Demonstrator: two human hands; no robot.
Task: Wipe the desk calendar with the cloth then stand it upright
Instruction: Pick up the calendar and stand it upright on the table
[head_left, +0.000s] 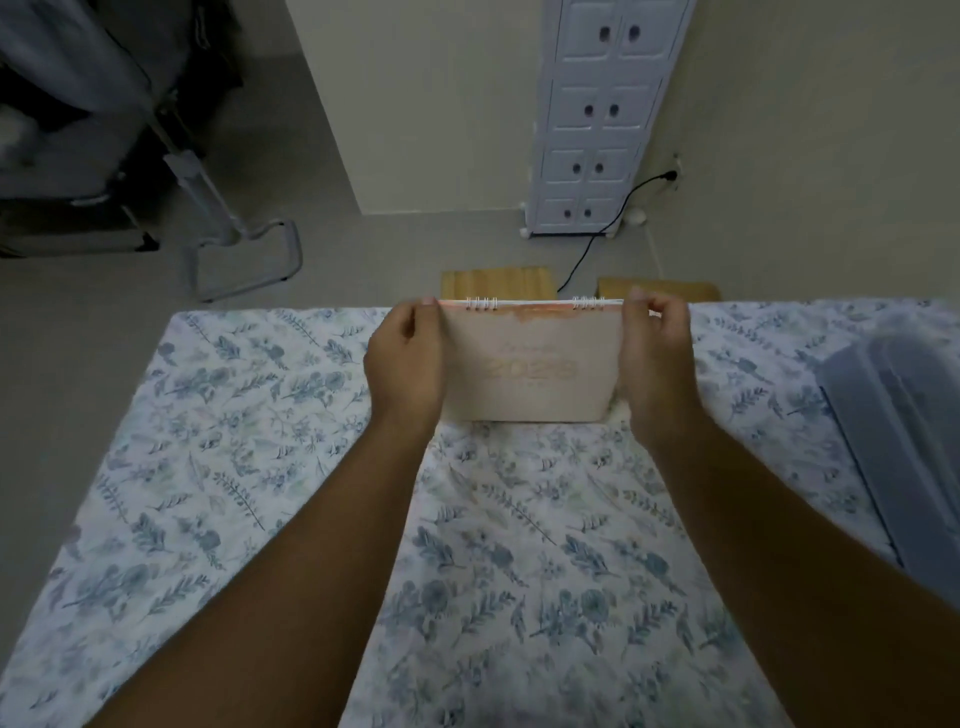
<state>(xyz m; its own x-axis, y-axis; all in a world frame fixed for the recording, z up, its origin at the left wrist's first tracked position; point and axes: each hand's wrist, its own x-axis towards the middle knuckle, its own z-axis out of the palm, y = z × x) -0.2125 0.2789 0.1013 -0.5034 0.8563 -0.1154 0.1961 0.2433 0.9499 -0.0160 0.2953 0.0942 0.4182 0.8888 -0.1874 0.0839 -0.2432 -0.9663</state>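
Observation:
A beige desk calendar (532, 369) with white spiral rings along its top edge stands upright near the far edge of the table, its front cover facing me. My left hand (405, 364) grips its upper left corner and left side. My right hand (655, 364) grips its upper right corner and right side. A bit of pale fabric, possibly the cloth (618, 408), peeks out under my right hand by the calendar's lower right corner; most of it is hidden.
A floral blue-and-white tablecloth (260, 441) covers the table. A translucent plastic container (904, 436) lies at the right edge. Beyond the far edge are two wooden stools (496, 283), a white drawer cabinet (597, 130), a black cable and a chair frame at left.

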